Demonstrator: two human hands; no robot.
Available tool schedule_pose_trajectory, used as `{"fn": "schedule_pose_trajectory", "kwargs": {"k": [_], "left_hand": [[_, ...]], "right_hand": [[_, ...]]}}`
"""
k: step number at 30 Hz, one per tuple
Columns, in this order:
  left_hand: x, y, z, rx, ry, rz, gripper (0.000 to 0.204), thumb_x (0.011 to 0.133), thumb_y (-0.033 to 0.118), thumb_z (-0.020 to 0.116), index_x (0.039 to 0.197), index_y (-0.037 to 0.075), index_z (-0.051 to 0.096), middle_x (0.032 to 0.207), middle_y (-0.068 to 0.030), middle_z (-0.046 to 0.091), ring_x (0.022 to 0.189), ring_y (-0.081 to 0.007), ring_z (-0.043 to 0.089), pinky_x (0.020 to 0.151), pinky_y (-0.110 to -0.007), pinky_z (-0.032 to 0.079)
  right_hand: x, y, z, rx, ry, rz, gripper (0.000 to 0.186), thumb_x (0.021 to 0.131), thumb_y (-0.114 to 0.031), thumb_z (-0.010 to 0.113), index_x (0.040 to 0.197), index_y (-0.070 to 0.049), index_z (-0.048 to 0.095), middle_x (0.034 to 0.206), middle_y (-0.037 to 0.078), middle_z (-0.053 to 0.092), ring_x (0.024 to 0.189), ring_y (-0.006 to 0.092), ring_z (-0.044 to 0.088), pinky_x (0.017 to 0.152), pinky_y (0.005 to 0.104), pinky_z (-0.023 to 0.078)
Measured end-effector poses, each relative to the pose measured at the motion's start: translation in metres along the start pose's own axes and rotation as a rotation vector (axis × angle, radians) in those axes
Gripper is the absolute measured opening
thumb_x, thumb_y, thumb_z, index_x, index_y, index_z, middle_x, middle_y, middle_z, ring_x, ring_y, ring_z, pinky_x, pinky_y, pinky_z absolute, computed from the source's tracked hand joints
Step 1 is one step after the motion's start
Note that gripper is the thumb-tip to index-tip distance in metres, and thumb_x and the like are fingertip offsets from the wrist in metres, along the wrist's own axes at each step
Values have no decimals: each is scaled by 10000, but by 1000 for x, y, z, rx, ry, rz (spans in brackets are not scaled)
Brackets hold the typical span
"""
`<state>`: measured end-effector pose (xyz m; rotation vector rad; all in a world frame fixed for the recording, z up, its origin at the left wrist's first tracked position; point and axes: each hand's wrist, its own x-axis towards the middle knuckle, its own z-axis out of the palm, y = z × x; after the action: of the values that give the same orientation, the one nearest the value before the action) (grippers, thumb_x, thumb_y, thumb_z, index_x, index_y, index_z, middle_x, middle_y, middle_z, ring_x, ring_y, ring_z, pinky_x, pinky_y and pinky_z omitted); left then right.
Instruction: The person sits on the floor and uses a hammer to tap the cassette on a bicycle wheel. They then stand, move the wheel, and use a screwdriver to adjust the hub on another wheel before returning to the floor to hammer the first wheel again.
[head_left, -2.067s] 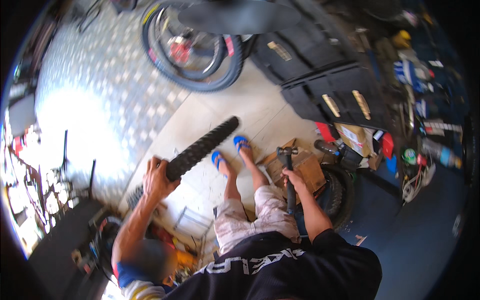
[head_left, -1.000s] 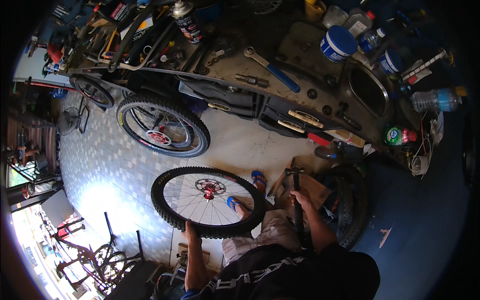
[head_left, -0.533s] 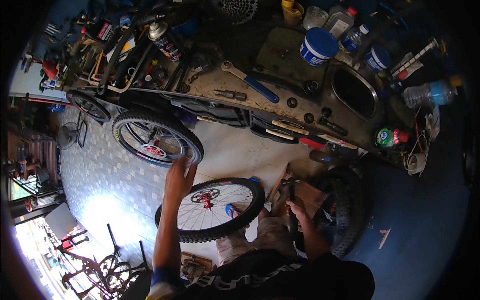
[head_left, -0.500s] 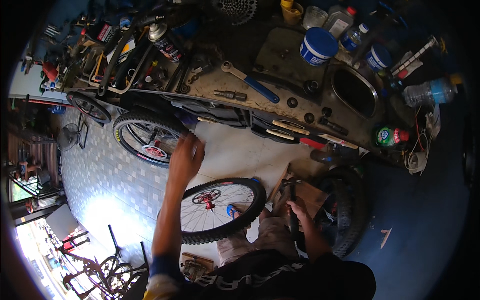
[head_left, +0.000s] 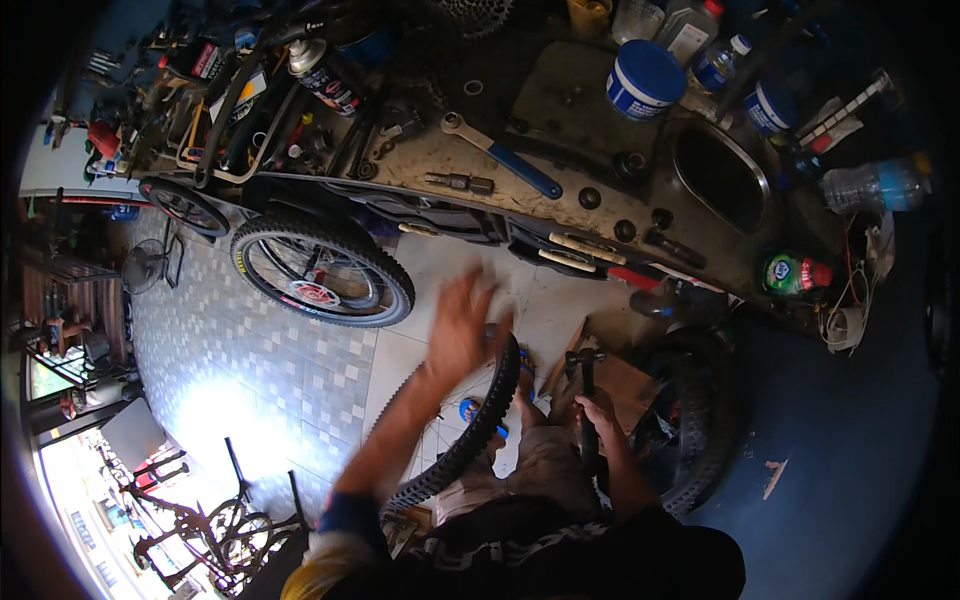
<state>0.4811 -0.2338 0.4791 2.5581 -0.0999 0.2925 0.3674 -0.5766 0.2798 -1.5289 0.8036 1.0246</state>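
My left hand (head_left: 465, 325) is smeared by motion, but its fingers look spread with nothing in them. It passes over the top of a bicycle wheel (head_left: 450, 462) with a knobby black tyre, which stands on edge to the left of my legs. Whether the hand touches the tyre cannot be made out. Most of the wheel's hub and spokes lie hidden behind my left forearm. On the right, my right hand (head_left: 598, 410) is closed around the dark handle of a hammer (head_left: 586, 372), head upward, beside my knee.
Ahead runs a cluttered workbench (head_left: 400, 170) with a blue-handled wrench (head_left: 500, 155), a spray can (head_left: 325, 78) and a blue-lidded tub (head_left: 645, 82). Another wheel (head_left: 322, 270) leans below it. Several tyres (head_left: 690, 430) stand at my right, and bicycle frames (head_left: 200, 530) at lower left.
My left hand has swung right, from beside the far wheel to above the near one. The near wheel has turned from a wide face to nearly edge-on. My right hand keeps the hammer in place.
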Motion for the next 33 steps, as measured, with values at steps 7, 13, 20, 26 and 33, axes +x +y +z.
{"fn": "schedule_pose_trajectory", "kwargs": {"k": [7,13,20,26,33], "left_hand": [[-322,38,92,633,-499,-482,885,893,458,704,1630,136,335,1503,-277,471,1316,-458,512,940,-667,482],[-295,1,74,147,-539,-1045,812,898,231,702,1592,83,306,1240,-205,642,1022,-426,675,851,-551,527],[-337,7,49,29,-532,-791,828,861,201,731,1588,127,341,1296,-194,612,1142,-405,630,921,-488,503],[-425,-1,-16,329,-464,-547,874,760,180,815,1547,312,457,1490,-118,522,1396,-401,447,1149,-614,303],[-596,-62,-52,-940,805,-1316,1259,758,175,892,1687,198,43,1717,-137,121,1456,-377,403,1120,-543,428]], "right_hand": [[21,1,-8,-229,15,40,200,923,-172,694,797,-42,610,615,66,605,462,195,605,431,366,485],[28,-37,4,-206,-67,-18,308,996,-279,671,797,-56,596,621,43,568,485,163,583,463,348,499],[6,-79,43,-463,-151,-156,333,1037,-413,610,995,-99,509,729,18,530,482,130,547,426,320,463],[-13,-90,124,-648,-280,-298,283,1088,-358,539,1044,-78,533,720,19,524,459,118,531,419,309,447],[-5,5,230,-700,-454,-357,209,1070,-285,601,1107,-91,533,758,11,567,520,100,574,451,278,474]]}}
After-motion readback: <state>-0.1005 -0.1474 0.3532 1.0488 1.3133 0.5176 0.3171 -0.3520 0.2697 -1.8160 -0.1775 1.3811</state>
